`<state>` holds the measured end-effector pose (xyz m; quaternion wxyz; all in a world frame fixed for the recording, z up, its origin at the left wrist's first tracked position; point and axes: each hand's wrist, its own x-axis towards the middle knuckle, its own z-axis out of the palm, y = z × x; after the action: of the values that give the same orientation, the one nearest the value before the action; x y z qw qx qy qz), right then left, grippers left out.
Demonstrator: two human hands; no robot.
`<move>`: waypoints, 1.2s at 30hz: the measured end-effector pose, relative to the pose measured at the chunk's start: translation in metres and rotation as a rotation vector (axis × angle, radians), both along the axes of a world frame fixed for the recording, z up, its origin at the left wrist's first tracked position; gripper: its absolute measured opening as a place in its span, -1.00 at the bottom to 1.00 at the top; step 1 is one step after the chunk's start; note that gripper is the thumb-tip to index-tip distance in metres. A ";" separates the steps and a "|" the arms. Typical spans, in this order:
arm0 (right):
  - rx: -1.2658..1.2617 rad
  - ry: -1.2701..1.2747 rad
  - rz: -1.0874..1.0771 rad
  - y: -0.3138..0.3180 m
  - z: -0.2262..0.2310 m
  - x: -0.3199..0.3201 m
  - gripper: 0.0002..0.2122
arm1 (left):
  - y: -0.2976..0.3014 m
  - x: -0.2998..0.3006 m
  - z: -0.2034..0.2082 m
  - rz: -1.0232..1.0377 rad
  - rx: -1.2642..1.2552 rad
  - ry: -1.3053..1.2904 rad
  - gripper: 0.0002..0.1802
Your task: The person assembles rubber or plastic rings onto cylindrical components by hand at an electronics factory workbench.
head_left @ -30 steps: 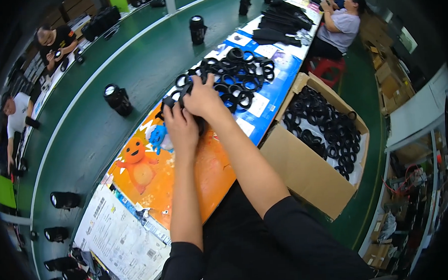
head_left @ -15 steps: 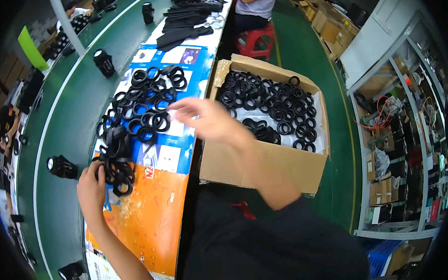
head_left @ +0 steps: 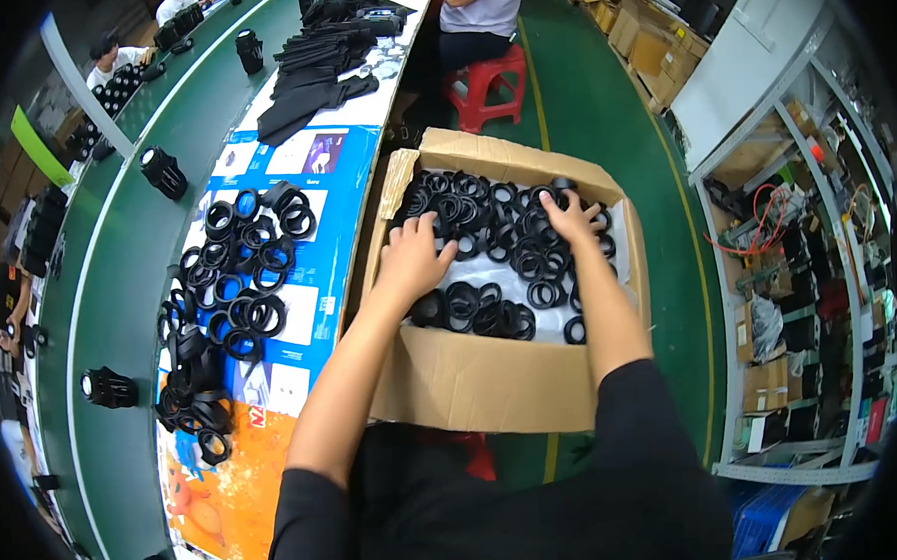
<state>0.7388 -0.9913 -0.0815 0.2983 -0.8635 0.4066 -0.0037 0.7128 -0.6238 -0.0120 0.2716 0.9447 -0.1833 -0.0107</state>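
Observation:
Both my hands reach into an open cardboard box (head_left: pixel 488 378) that holds many black rings (head_left: pixel 537 251). My left hand (head_left: pixel 415 259) lies over the rings on the box's left side, with thumb and fingers apart. Toward the far right of the box, my right hand (head_left: pixel 573 219) has its fingers spread and touches the rings there. Neither hand clearly grips a ring, though my fingertips are partly hidden among them. On the bench to my left is another loose heap of black rings (head_left: pixel 234 289), lying on a blue and orange printed sheet (head_left: pixel 315 321).
A green conveyor (head_left: pixel 120 314) beyond the bench carries black cylindrical items (head_left: pixel 110 388). Black cloth pieces (head_left: pixel 324 70) lie farther up the bench. A person sits on a red stool (head_left: pixel 488 86) ahead. Metal shelving (head_left: pixel 803 264) stands at right.
Both my hands have left the bench, moving right into the box. My view has also shifted, so the bench appears farther left.

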 end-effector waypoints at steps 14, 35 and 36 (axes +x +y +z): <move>-0.174 -0.509 0.081 0.067 -0.018 -0.031 -0.45 | -0.077 0.106 -0.013 0.027 0.264 0.421 -0.08; 0.102 -0.689 0.231 0.170 -0.022 0.007 -0.44 | -0.032 0.093 -0.071 0.144 -0.817 0.419 -0.09; 0.126 -0.681 0.202 0.170 -0.026 0.003 -0.43 | -0.033 0.089 -0.070 0.123 -0.859 0.389 -0.09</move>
<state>0.7419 -0.8209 -0.1078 0.4682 -0.8284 0.1960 -0.2368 0.8015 -0.6570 -0.0824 0.6671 0.7364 -0.0607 -0.0946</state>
